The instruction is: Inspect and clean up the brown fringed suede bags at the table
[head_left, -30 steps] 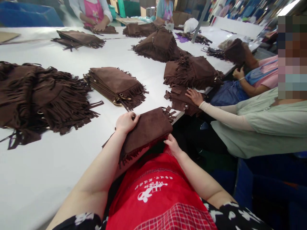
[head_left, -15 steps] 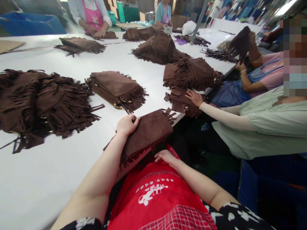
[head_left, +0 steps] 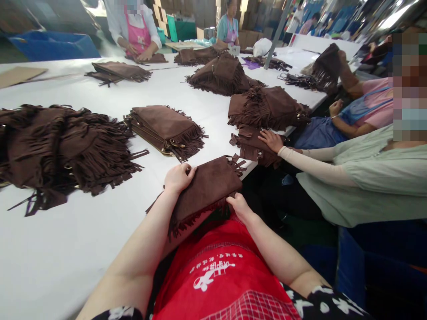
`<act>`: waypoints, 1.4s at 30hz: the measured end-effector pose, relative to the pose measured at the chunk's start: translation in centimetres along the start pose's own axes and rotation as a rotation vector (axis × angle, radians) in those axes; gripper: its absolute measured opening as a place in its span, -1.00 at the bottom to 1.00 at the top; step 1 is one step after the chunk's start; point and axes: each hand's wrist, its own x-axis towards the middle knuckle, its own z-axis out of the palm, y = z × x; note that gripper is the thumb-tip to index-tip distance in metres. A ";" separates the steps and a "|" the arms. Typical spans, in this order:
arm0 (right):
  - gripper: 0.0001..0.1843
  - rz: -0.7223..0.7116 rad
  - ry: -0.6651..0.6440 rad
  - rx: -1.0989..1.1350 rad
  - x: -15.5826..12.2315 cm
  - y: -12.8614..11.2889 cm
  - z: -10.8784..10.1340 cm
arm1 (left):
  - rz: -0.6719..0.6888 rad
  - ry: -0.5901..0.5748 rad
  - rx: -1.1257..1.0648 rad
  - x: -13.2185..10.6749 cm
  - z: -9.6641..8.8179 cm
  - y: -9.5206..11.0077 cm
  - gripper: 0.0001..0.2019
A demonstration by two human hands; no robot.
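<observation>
A brown suede fringed bag [head_left: 208, 186] lies at the near edge of the white table [head_left: 66, 258], its fringe hanging over the edge toward my red apron. My left hand [head_left: 178, 178] rests on the bag's left corner, fingers curled over its edge. My right hand [head_left: 237, 205] is under the bag's near edge at the fringe, fingers closed on it.
A stack of the same brown bags [head_left: 165, 129] lies just beyond, a big heap of fringed bags [head_left: 60, 149] at left, more piles [head_left: 265, 106] farther back. A person in a pale green top has a hand [head_left: 271, 140] on a bag at right. Other workers stand at the far end.
My right hand dropped to my apron half a second ago and has come back up to the bag's fringe edge. The left hand stayed on the bag.
</observation>
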 end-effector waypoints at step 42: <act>-0.90 0.174 -0.215 -0.420 -2.9 3.7 -2.7 | -0.209 0.052 0.197 0.5 0.3 -0.2 -0.58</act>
